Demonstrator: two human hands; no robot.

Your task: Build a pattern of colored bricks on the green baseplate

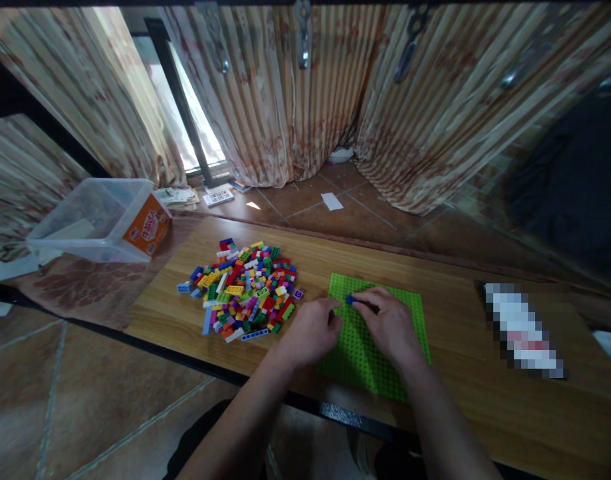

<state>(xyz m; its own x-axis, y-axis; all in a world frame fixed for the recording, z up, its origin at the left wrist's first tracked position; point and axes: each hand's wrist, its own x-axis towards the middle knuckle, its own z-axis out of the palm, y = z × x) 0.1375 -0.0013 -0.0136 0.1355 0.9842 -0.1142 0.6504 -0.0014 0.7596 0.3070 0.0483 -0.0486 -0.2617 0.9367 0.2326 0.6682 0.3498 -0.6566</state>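
A small dark blue toy brick [350, 299] is pinched between the thumb and index finger of my right hand [389, 325]. It is at the surface of a green studded baseplate [370, 370], near the plate's far left part; whether it is pressed onto the studs I cannot tell. My left hand [313, 331] is curled at the plate's left edge, its index finger reaching over the studs towards the blue brick. The inside of that hand is hidden. To its left, a heap of mixed coloured toy bricks [245, 287] is spread on the wooden table [170, 307].
A clear plastic box [95, 243] with an orange label stands beyond the table's left end. On the right of the table lies a blurred-out flat object [523, 330]. Striped curtains [280, 107] hang behind, and papers [331, 201] lie on the tiled floor.
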